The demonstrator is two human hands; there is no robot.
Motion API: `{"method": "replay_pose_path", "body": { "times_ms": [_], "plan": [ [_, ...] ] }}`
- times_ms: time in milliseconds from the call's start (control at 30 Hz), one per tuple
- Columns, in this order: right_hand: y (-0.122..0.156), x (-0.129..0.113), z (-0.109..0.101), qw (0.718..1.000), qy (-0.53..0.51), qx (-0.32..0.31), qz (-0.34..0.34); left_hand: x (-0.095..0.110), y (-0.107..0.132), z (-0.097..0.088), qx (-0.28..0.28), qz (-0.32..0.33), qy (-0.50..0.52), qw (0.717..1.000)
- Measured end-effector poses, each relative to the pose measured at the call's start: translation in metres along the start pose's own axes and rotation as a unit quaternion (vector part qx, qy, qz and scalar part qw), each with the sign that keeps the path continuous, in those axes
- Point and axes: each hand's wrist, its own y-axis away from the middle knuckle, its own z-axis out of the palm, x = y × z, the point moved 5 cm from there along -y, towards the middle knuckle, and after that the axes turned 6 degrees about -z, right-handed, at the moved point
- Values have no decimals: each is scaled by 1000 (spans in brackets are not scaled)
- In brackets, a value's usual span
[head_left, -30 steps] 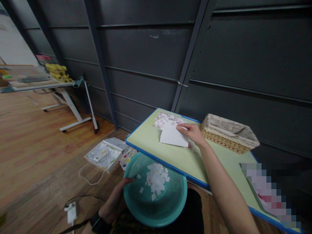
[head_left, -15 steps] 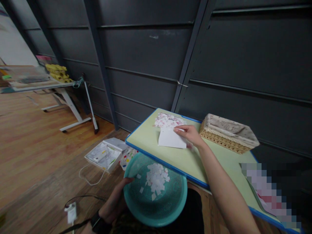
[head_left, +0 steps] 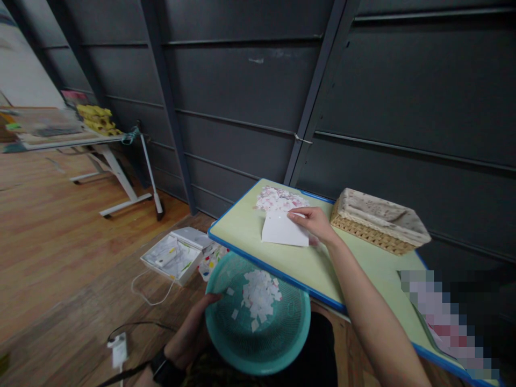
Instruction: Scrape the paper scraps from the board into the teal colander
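Observation:
My right hand (head_left: pixel 316 224) reaches across the green table (head_left: pixel 306 266) and grips a white sheet of paper (head_left: pixel 282 230) by its right edge. The sheet stands against a pile of small white and pink paper scraps (head_left: pixel 278 199) at the table's far corner. My left hand (head_left: pixel 192 325) holds the rim of a teal plastic basket (head_left: pixel 258 317) below the table's near edge, fingers curled over the rim. Several white paper scraps (head_left: pixel 257 298) lie inside the basket.
A wicker basket (head_left: pixel 379 220) with a cloth lining stands at the table's back right. On the wooden floor to the left lie an open white box (head_left: pixel 171 257), a cable and a charger (head_left: pixel 117 349). Another table (head_left: pixel 60 137) stands far left. A dark wall runs behind.
My right hand slid the white sheet a little to the left and towards the scrap pile. The left hand and the basket stayed in place.

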Motion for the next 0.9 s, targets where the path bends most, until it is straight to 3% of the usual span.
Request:
{"method": "replay_pose_path", "body": {
  "times_ms": [233, 400, 667, 900],
  "plan": [
    [3, -3, 2, 999, -38, 17, 7, -3, -4, -6, -19, 5, -4, 1000],
    [3, -3, 1, 1000, -5, -9, -1, -4, -7, -8, -26, 4, 7, 1000],
    [-2, -1, -16, 999, 42, 21, -11, -5, -9, -8, -41, 10, 13, 999],
    [2, -9, -2, 999, 37, -6, -4, -3, -4, -5, -21, 4, 8, 1000]
  ]
}}
